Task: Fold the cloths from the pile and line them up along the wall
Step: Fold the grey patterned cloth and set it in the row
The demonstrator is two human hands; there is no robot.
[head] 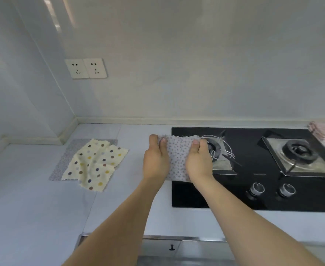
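A small grey cloth with dark dots [178, 156] hangs in the air over the left edge of the stove, folded to a narrow strip. My left hand [156, 157] pinches its upper left corner and my right hand [199, 158] pinches its upper right corner. On the counter to the left lies the pile: a cream cloth with coloured dots [95, 163], crumpled, on top of a flat grey dotted cloth [65, 160]. At the far right, by the wall, sits a folded pink cloth [324, 131].
A black two-burner gas stove [253, 198] fills the right of the counter, with wire pan supports and two knobs [257, 189]. Pale counter [33, 208] stretches left to a wall corner. Two sockets [85, 68] sit on the wall. A drawer front shows below the counter edge.
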